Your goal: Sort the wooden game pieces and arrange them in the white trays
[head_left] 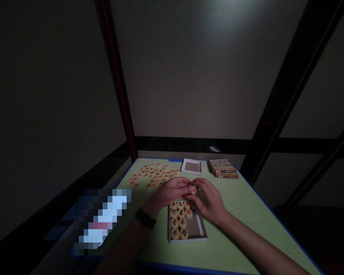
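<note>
A xiangqi piece (193, 190) with red marking is held between my two hands, above the far end of an open box tray (193, 227). The thumb of my left hand (174, 190), a dark band on its wrist, presses against the piece. My right hand (208, 200) curls its fingers round the piece from the other side. Inside the tray, round pieces with black characters (174, 222) fill two columns on the left, and red-marked pieces (188, 213) begin a third column. The tray's lower right part shows its bare bottom. My fingers partly cover the tray's far edge.
Many loose xiangqi pieces (157, 176), red and black, lie scattered at the table's back left. A white box lid or tray (191, 167) lies at the back. Stacked boxes (223, 168) stand back right. A blurred bright object (106, 219) is at the left edge.
</note>
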Demonstrator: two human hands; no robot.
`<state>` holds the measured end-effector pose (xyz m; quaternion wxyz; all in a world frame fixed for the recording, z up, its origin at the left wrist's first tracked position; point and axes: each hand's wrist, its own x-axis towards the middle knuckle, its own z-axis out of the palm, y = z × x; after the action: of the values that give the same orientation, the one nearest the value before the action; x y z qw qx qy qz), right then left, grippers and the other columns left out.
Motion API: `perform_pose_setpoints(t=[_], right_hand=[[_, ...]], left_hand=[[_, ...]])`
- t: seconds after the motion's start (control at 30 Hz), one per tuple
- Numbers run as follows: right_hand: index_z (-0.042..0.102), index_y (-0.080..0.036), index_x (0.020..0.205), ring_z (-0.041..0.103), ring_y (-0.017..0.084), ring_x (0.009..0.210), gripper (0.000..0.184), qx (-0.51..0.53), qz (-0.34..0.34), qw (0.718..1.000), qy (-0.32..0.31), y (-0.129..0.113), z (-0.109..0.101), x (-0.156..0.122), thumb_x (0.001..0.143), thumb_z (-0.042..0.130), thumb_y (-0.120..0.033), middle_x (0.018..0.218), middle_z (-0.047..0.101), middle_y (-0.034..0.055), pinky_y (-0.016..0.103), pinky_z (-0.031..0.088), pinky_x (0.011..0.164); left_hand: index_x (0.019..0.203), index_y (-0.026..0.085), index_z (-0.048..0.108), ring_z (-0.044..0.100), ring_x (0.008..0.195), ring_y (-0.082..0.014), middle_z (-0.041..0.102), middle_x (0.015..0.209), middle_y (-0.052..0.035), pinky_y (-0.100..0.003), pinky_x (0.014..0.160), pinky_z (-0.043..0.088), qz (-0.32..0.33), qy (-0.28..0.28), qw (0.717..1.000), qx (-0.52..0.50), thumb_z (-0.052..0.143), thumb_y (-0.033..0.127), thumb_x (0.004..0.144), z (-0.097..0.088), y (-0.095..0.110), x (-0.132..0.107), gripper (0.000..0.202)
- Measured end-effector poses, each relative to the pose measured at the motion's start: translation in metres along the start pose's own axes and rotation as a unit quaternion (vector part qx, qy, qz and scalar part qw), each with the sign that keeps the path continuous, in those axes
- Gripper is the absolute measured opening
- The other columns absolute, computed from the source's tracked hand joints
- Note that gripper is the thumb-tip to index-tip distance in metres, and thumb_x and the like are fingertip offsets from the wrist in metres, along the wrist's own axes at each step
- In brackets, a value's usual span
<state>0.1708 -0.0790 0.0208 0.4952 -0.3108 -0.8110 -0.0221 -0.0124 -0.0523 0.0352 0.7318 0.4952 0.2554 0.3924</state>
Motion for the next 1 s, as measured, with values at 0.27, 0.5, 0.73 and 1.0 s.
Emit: perform_pose_setpoints(t=[0.27,0.5,0.73,1.0], right_hand=[[0.064,-0.022,0.110,0.064,0.023,0.085,0.020,0.015,0.002,0.999,-0.038,0.000,-0.011,0.009,0.092,0.058,-0.026,0.094,0.072,0.0091,0.037,0.052,0.076],[0.069,-0.021,0.090,0.064,0.019,0.079,0.017,-0.001,0.020,0.944,-0.330,-0.021,-0.040,0.023,0.077,0.066,-0.011,0.084,0.071,0.0028,0.029,0.048,0.073],[0.068,-0.018,0.092,0.062,0.021,0.075,0.021,-0.134,-0.033,0.912,-0.386,-0.033,-0.032,0.013,0.075,0.061,-0.009,0.080,0.069,0.0057,0.029,0.043,0.063],[0.068,-0.018,0.100,0.063,0.018,0.070,0.024,-0.185,-0.027,0.903,-0.386,-0.033,-0.025,0.009,0.080,0.057,-0.010,0.089,0.066,0.0067,0.029,0.041,0.060]], left_hand=[[0.094,0.014,0.060,0.066,0.076,-0.0146,0.067,0.081,-0.0032,-0.028,0.075,0.050,0.006,-0.009,0.999,0.031,0.088,0.040,0.063,0.004,0.007,-0.002,0.049],[0.094,0.016,0.062,0.064,0.083,-0.0141,0.068,0.094,-0.0071,-0.024,0.071,0.046,0.064,0.132,0.988,0.056,0.077,0.052,0.073,-0.001,0.009,0.004,0.045],[0.090,0.016,0.062,0.062,0.079,-0.0132,0.066,0.088,-0.0048,-0.023,0.069,0.044,0.065,0.143,0.985,0.066,0.077,0.049,0.073,0.003,0.012,0.001,0.041],[0.091,0.016,0.062,0.062,0.078,-0.0133,0.066,0.087,-0.0042,-0.024,0.068,0.044,0.066,0.136,0.986,0.076,0.078,0.047,0.071,0.000,0.009,0.004,0.039]])
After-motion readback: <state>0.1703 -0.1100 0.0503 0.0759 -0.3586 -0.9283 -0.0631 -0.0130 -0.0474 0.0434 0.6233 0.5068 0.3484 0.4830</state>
